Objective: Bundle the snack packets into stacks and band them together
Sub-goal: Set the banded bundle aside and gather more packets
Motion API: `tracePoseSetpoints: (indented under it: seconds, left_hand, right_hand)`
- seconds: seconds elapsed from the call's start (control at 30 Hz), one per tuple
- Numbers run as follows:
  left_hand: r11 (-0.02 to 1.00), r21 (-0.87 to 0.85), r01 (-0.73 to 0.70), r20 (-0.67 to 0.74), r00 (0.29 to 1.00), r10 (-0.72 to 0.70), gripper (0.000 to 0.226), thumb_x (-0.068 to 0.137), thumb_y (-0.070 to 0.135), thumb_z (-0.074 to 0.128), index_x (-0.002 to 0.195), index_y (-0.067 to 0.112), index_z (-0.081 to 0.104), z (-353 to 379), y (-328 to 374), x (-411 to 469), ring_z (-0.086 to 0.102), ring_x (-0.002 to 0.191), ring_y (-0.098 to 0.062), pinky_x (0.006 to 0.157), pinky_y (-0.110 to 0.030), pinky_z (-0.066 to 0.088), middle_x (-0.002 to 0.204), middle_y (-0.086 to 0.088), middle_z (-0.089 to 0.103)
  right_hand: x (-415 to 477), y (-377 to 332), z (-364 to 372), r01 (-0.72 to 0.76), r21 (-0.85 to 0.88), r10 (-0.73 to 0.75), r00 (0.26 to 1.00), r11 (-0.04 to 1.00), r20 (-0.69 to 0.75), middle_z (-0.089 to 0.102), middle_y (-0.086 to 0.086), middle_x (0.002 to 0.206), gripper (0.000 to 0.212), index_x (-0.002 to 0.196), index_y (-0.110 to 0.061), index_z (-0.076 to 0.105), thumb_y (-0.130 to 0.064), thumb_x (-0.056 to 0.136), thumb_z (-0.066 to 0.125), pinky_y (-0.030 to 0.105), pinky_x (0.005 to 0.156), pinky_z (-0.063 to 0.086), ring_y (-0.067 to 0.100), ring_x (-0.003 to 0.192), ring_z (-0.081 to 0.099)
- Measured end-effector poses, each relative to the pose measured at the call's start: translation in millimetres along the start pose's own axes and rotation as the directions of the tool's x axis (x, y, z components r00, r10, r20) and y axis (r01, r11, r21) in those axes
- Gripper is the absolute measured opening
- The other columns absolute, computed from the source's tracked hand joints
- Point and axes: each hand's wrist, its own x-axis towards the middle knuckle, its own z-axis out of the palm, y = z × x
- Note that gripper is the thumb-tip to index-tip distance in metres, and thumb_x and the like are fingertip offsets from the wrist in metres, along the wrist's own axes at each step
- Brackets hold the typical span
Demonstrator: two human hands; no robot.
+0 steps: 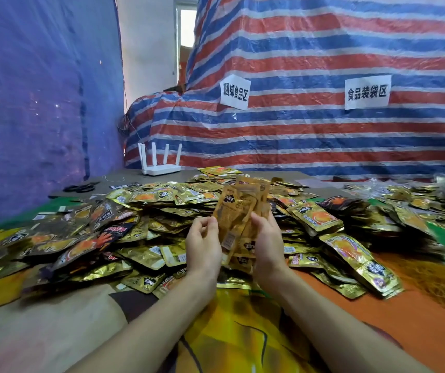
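While your left hand [202, 244] and right hand [267, 246] face each other above the patterned cloth [242, 319], their curled fingers [205, 223] grip an upright stack of golden snack packets [238, 214] between them. Just beyond and to both sides of your fingers sprawls the loose pile of packets [148, 211]. Farther left lie black scissors [81, 187], then a white router [160, 168] before the striped tarp [296, 144].

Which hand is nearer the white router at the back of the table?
Left. The left hand is below and right of the router, holding the held packets at their left edge. The right hand holds their right edge, farther from it.
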Motion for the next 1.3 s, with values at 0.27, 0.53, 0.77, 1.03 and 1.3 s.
tracePoseSetpoints:
  seconds: [0.27, 0.53, 0.77, 1.03, 1.3]
  left_hand:
    - [0.933, 0.28, -0.227, 0.255, 0.954, 0.156, 0.016, 0.108, 0.027, 0.039, 0.123, 0.029, 0.041, 2.2, -4.0, -9.1, 0.057, 0.09, 0.007, 0.073, -0.012, 0.047, 0.106, 0.018, 0.058]
    - [0.997, -0.067, -0.029, 0.463, 0.885, 0.057, 0.043, 0.08, 0.018, 0.055, 0.121, 0.022, 0.044, -13.8, 11.0, -14.0, 0.072, 0.084, -0.006, 0.063, -0.02, 0.056, 0.109, -0.007, 0.067]
    - [0.985, 0.024, -0.171, 0.569, 0.812, 0.128, 0.044, 0.09, 0.011, 0.068, 0.122, 0.028, 0.042, -16.1, 0.1, -12.0, 0.072, 0.093, -0.009, 0.074, -0.024, 0.058, 0.104, -0.002, 0.069]
    - [0.958, -0.02, -0.287, 0.532, 0.808, 0.254, 0.053, 0.063, 0.012, 0.088, 0.108, 0.023, 0.062, -22.1, 2.0, -1.3, 0.074, 0.093, -0.013, 0.075, -0.021, 0.056, 0.097, 0.004, 0.077]
    - [0.941, 0.092, -0.326, 0.721, 0.674, 0.163, 0.029, 0.067, 0.009, 0.077, 0.095, 0.014, 0.068, -27.8, 14.6, -0.7, 0.071, 0.079, -0.008, 0.07, -0.018, 0.053, 0.081, 0.006, 0.075]
  right_hand:
    - [-11.5, 2.5, 7.3, 0.282, -0.201, -0.286, 0.958, 0.938, 0.013, 0.071, 0.0, 0.104, 0.016, 0.104, -0.03, 0.056, -0.042, 0.103, 0.045, 0.036, 0.089, 0.057, 0.014, 0.099, 0.069]
    - [-16.7, 3.2, 0.1, 0.317, -0.17, -0.286, 0.94, 0.933, 0.183, 0.071, 0.01, 0.105, 0.016, 0.111, -0.017, 0.061, -0.028, 0.1, 0.06, 0.049, 0.09, 0.059, 0.027, 0.1, 0.07]
    - [-13.7, 0.2, -6.7, 0.258, -0.076, -0.248, 0.961, 0.963, 0.124, 0.074, 0.001, 0.09, 0.041, 0.101, -0.016, 0.068, -0.047, 0.076, 0.067, 0.036, 0.071, 0.06, 0.02, 0.088, 0.072]
    - [-19.0, -6.8, -0.8, 0.275, -0.143, -0.258, 0.958, 0.951, 0.124, 0.069, 0.002, 0.074, 0.038, 0.075, -0.018, 0.071, -0.056, 0.077, 0.065, 0.032, 0.068, 0.057, 0.018, 0.072, 0.067]
    - [-21.7, -11.0, 5.0, 0.067, 0.023, -0.07, 0.978, 0.997, 0.195, 0.066, 0.014, 0.077, 0.049, 0.077, -0.002, 0.071, -0.05, 0.08, 0.059, 0.035, 0.072, 0.054, 0.026, 0.075, 0.067]
